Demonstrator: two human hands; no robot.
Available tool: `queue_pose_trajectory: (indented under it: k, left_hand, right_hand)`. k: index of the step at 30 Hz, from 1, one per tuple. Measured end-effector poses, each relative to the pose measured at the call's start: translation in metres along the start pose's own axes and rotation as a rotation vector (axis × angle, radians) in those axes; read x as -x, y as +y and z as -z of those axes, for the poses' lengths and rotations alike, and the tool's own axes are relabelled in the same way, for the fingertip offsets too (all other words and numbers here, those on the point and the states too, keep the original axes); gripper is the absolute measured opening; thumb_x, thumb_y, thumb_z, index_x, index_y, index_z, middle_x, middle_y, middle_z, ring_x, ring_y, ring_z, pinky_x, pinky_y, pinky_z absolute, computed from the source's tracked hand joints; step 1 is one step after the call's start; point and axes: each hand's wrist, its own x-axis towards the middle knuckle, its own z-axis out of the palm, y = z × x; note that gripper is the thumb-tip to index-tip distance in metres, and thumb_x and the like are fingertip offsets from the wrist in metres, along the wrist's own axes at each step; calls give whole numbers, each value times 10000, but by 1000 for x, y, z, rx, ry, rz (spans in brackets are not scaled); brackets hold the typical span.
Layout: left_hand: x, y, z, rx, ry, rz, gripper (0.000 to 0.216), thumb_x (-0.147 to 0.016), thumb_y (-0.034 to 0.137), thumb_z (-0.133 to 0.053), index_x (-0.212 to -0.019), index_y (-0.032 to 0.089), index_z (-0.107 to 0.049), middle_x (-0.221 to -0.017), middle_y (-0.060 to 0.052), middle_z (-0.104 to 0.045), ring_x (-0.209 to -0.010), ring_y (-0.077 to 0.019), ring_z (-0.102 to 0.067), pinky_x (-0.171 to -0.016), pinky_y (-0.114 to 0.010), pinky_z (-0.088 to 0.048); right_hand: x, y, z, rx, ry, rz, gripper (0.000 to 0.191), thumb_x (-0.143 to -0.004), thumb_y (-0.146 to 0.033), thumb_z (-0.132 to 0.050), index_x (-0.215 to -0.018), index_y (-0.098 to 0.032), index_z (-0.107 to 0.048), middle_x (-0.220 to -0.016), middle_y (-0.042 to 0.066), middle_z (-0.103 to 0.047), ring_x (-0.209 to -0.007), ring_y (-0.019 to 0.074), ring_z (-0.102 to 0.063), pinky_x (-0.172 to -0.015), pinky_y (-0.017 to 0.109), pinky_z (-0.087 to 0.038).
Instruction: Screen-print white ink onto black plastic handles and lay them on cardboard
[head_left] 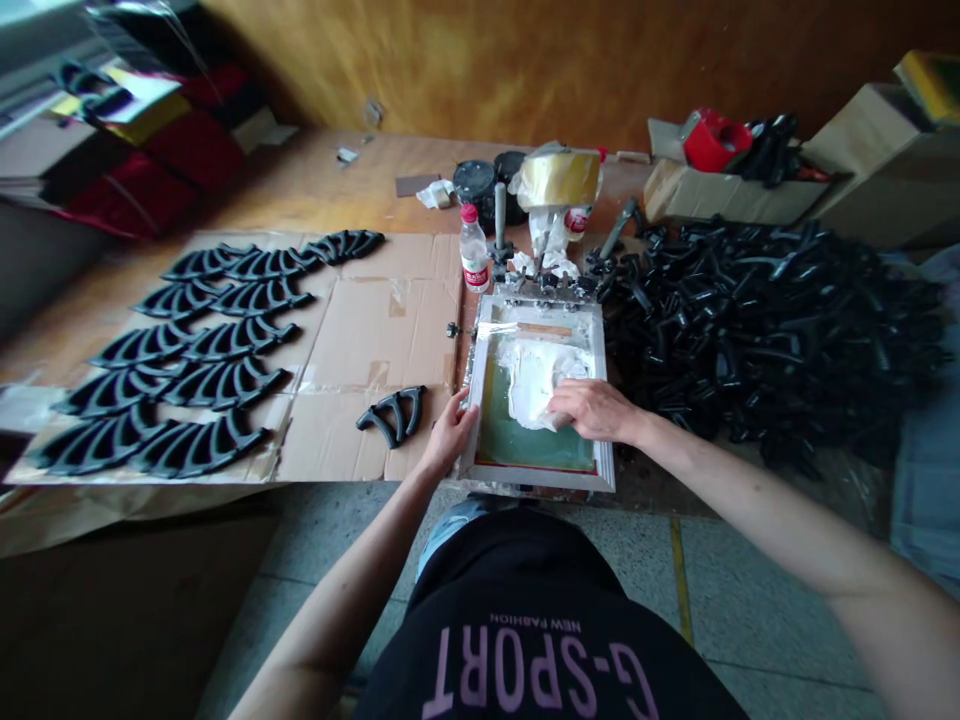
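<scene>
A screen printing frame (606,455) with a pale metal rim and green mesh lies flat in front of me. Thick white ink (531,375) is spread over the middle of the mesh. My right hand (596,408) is closed on a small pale scraper (556,420) at the ink's right side; the fingers and ink hide most of it. At the frame's left edge, my left hand (452,432) has its fingers closed on the rim. Just left of that hand, a few black curved handle pieces (394,415) rest on cardboard.
Rows of black curved pieces (217,382) cover the cardboard (352,335) at left. A large heap of black parts (750,340) lies right of the frame. Behind stand a red-capped bottle (474,250), dark cans (475,182), clamps (544,283), a tape roll (561,178) and cartons (712,200).
</scene>
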Motion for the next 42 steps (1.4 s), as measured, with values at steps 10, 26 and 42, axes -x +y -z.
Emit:
queue_pose_trajectory:
  k: [10, 26, 42]
  left_hand:
    - [6, 9, -2, 30, 6, 35, 698, -818, 531, -589, -1416, 194, -463, -866, -47, -687, -696, -160, -627, -570, -231, -452]
    - [8, 192, 11, 428, 51, -468, 527, -923, 631, -373, -1072, 200, -639, -941, -67, -687, -810, -141, -662, -615, -230, -519]
    - [55, 16, -4, 455, 103, 288, 371, -831, 519, -585, -934, 162, -575, -998, -103, -706, -726, -178, -709, -551, -254, -544]
  right_hand:
    - [2, -23, -17, 35, 119, -81, 169, -823, -85, -576, -891, -189, -692, -849, 45, -681, -813, 187, -588, -684, 283, -432]
    - [22, 78, 25, -4, 467, -778, 372, -924, -403, -514, -783, -112, -698, -735, 43, -701, -636, 123, -574, -628, 220, -496]
    - [10, -39, -52, -182, 228, -308, 270, -902, -55, -442, -978, -201, -657, -1043, 68, -680, -1032, 192, -571, -899, 325, -456]
